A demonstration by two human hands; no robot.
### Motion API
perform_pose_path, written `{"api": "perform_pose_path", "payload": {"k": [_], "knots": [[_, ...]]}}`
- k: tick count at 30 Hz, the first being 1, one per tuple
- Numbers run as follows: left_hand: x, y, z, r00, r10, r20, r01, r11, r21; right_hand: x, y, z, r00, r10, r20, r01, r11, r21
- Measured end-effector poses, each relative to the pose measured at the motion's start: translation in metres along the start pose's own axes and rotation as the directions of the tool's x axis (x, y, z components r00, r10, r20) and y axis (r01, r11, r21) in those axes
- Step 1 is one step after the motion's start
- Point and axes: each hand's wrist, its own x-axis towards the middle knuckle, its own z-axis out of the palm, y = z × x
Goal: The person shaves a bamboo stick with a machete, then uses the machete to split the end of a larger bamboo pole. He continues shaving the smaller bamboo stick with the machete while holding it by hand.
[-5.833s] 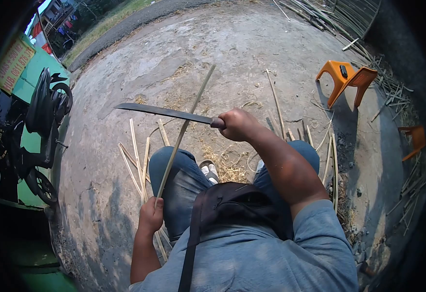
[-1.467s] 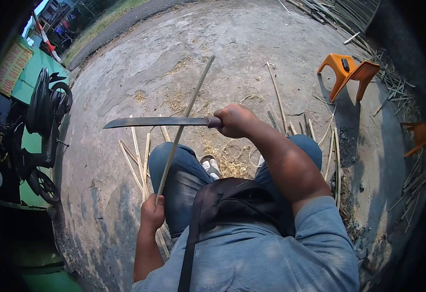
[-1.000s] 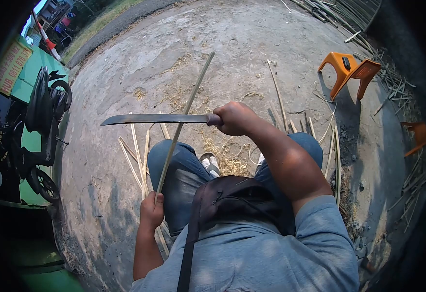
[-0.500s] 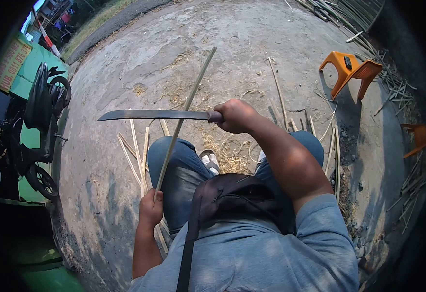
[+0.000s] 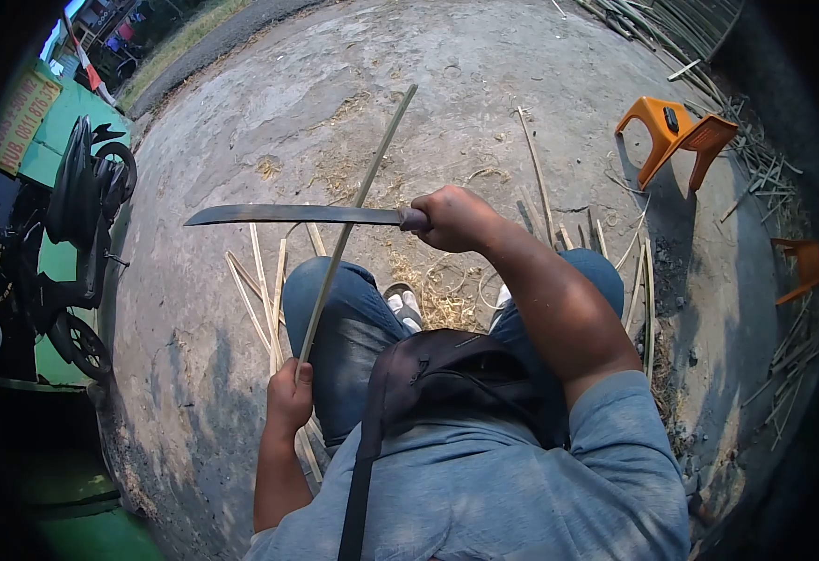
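Note:
My left hand (image 5: 291, 397) is closed round the lower end of a long, thin bamboo strip (image 5: 379, 161), which slants up and to the right past my left knee. A machete (image 5: 279, 215) has its handle in the fist of my right hand (image 5: 456, 219). Its long blade points left, nearly level, and crosses the strip around the strip's middle. Whether blade and strip touch is hard to tell.
Pale strips (image 5: 262, 280) lie beside my left leg, others (image 5: 649, 309) beside my right. Shavings (image 5: 452, 304) cover the ground between my feet. An orange plastic chair (image 5: 657, 131) stands at the upper right, a motorcycle (image 5: 78, 215) at the left, bamboo piles along the right edge.
The machete and my right hand have shifted very slightly upward in the view. The strip's upper end also sits a little higher. Both grips are unchanged.

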Motion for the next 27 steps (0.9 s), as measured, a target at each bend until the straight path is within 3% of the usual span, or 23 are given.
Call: {"api": "perform_pose_path", "payload": {"k": [8,11,14,20,23,27], "knots": [[0.001,-0.004,0.001,1.000,-0.020,0.008,0.020,1.000,-0.001,-0.005,-0.025,-0.011,0.999,0.036,-0.010,-0.037,0.997,-0.063],[0.000,-0.009,0.004,1.000,0.008,-0.007,-0.008,1.000,0.022,-0.003,-0.025,-0.025,0.998,0.027,0.058,-0.013,0.973,-0.229],[-0.001,0.002,-0.001,1.000,-0.021,0.018,0.021,1.000,0.005,-0.004,-0.019,-0.018,0.994,0.112,-0.001,-0.111,0.983,-0.146],[0.000,0.002,0.000,1.000,0.019,-0.006,-0.019,0.998,0.060,-0.008,-0.029,-0.020,0.992,0.120,0.045,-0.107,0.968,-0.228],[-0.002,0.006,-0.001,1.000,0.026,-0.004,-0.026,0.999,0.023,-0.002,-0.023,-0.027,0.979,0.203,0.007,-0.196,0.953,-0.232],[0.000,0.004,-0.003,1.000,-0.002,0.004,0.002,0.997,0.077,-0.003,-0.025,-0.018,0.976,0.215,-0.035,-0.218,0.963,-0.158]]}}
